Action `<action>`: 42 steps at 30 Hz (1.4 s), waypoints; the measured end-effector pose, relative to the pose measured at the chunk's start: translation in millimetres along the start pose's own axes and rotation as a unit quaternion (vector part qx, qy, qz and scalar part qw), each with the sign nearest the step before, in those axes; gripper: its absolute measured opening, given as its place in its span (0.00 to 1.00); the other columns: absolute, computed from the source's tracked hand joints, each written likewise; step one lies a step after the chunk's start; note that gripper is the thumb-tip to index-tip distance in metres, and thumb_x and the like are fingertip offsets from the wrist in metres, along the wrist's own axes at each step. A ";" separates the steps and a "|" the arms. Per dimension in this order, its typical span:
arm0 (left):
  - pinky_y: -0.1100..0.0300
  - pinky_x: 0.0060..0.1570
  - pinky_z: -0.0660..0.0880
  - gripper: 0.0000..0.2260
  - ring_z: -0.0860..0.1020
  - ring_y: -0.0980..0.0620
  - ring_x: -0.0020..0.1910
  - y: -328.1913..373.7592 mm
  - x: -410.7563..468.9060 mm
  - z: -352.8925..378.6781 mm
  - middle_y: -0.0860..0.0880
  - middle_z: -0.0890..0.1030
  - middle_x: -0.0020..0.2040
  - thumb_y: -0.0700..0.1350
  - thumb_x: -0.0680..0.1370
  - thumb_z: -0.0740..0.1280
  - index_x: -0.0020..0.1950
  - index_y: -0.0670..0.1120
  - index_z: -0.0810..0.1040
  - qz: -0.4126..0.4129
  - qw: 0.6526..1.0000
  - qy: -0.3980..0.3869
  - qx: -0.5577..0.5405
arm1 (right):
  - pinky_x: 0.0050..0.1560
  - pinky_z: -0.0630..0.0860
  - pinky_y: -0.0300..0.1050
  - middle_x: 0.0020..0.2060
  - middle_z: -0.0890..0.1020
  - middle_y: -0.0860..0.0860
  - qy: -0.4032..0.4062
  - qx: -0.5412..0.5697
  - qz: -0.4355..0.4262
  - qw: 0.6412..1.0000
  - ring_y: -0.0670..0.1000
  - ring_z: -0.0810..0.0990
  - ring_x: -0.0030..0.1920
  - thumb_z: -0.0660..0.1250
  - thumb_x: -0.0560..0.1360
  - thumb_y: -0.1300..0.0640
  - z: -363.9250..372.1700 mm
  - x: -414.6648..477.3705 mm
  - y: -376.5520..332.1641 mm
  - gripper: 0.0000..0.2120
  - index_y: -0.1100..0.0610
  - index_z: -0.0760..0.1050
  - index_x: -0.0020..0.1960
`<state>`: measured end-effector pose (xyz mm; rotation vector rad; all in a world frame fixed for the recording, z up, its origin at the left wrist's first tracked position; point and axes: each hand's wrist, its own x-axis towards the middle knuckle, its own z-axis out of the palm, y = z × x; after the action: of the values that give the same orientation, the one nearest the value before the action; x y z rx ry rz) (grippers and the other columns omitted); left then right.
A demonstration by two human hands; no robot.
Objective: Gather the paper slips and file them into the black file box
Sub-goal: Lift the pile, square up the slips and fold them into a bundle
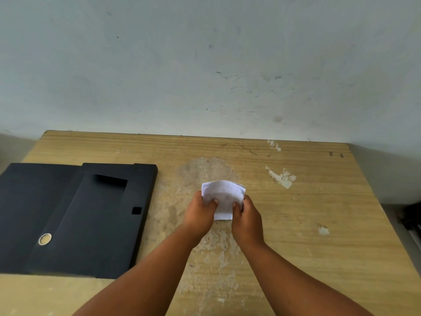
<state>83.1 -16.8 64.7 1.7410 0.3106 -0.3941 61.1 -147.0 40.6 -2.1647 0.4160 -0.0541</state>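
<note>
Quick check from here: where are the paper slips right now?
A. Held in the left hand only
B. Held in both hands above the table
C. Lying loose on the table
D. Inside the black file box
B: the paper slips are gripped between the left hand and right hand, to the right of the black file box.

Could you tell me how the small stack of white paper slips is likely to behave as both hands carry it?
The white paper slips already bow between the left hand and right hand, so they are probably floppy and light. Their uneven edges suggest loose sheets could slide apart.
</note>
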 end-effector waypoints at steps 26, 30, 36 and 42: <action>0.57 0.50 0.81 0.09 0.84 0.55 0.51 3.0 0.6 -27.1 0.54 0.87 0.49 0.41 0.80 0.70 0.55 0.54 0.82 0.071 0.997 0.032 0.000 | 0.50 0.80 0.48 0.51 0.85 0.49 -0.077 0.210 0.094 0.970 0.51 0.83 0.53 0.70 0.78 0.58 -42.7 16.7 -7.3 0.10 0.51 0.77 0.58; 0.51 0.49 0.83 0.07 0.84 0.52 0.49 -2.5 4.9 -12.5 0.52 0.86 0.46 0.41 0.78 0.71 0.53 0.51 0.83 0.068 0.994 0.088 0.011 | 0.42 0.74 0.39 0.46 0.84 0.49 0.019 0.139 0.065 0.988 0.49 0.83 0.48 0.66 0.80 0.56 -27.1 12.8 -4.9 0.08 0.55 0.79 0.58; 0.63 0.39 0.76 0.09 0.82 0.53 0.48 1.9 8.0 4.3 0.52 0.83 0.48 0.41 0.78 0.71 0.56 0.49 0.77 0.056 0.983 0.171 0.025 | 0.51 0.79 0.48 0.48 0.85 0.51 0.091 0.117 0.073 0.986 0.51 0.83 0.49 0.67 0.79 0.57 -11.5 12.2 -4.3 0.10 0.58 0.81 0.59; 0.63 0.54 0.75 0.21 0.77 0.58 0.59 -15.1 4.5 8.8 0.54 0.77 0.59 0.44 0.77 0.73 0.67 0.52 0.70 0.060 0.994 0.082 -0.043 | 0.45 0.75 0.44 0.50 0.84 0.49 0.046 0.145 0.137 0.979 0.50 0.84 0.47 0.69 0.77 0.55 -2.8 5.7 8.0 0.13 0.54 0.76 0.61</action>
<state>80.1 -22.5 47.8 1.7006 0.3339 -0.1472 63.7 -155.3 35.3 -1.8062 0.7112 -0.0570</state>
